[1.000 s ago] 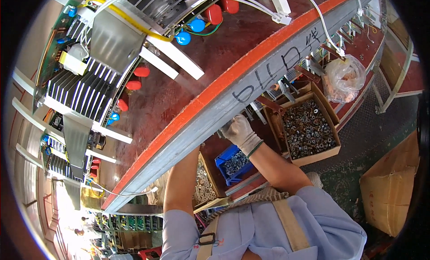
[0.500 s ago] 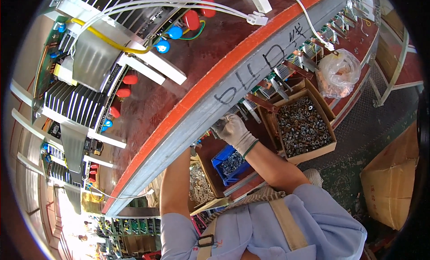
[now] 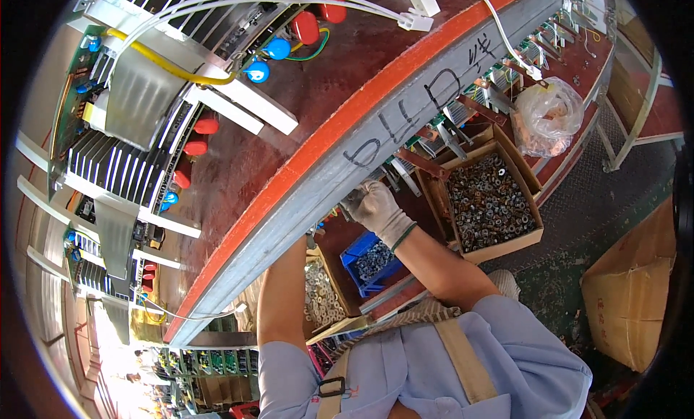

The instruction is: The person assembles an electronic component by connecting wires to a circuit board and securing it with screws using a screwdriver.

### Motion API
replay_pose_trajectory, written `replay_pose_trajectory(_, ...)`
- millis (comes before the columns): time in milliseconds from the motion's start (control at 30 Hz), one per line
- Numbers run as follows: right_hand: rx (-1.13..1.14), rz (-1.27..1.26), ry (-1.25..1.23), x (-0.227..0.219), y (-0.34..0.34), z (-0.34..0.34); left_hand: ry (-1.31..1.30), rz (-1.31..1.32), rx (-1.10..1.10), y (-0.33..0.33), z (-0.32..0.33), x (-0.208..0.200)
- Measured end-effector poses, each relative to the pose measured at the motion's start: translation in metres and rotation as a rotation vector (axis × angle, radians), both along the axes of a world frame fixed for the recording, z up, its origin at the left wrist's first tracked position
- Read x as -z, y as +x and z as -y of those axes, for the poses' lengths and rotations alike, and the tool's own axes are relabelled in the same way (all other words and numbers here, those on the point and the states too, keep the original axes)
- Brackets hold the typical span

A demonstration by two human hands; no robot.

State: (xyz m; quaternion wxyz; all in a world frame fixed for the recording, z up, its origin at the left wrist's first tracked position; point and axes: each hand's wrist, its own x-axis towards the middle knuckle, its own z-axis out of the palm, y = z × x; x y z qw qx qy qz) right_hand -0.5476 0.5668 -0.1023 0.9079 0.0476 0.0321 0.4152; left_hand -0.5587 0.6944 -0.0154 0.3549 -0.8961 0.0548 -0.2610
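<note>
the long grey metal rail with an orange top edge (image 3: 303, 195) runs right over both hands. the open cardboard box of dark metal washers (image 3: 491, 202) sits just right of the gloved right hand (image 3: 372, 206), fingers curled under the rail; contents unclear. left hand hidden beyond its forearm, grip untellable.
</note>
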Motion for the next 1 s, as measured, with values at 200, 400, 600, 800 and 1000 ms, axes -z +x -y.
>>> replay_pose_trajectory(200, -0.005, -0.032, 0.034, 0.005, 0.000, -0.006, -0.713, -0.224, -0.188, -0.001, 0.018, -0.016)
replay_pose_trajectory(400, 0.008, -0.002, 0.023, 0.006, 0.002, -0.002, 0.003, -0.214, -0.243, 0.004, 0.028, -0.014)
replay_pose_trajectory(600, 0.001, 0.020, 0.057, 0.000, 0.000, 0.002, -0.498, 0.019, 0.067, -0.003, 0.038, -0.018)
replay_pose_trajectory(800, -0.012, 0.017, 0.038, 0.002, -0.002, -0.004, 0.359, -0.302, -0.212, 0.001, -0.009, 0.001)
replay_pose_trajectory(1000, 0.016, 0.041, 0.048, 0.010, 0.004, -0.003, 0.222, -0.309, 0.044, -0.004, 0.042, -0.042)
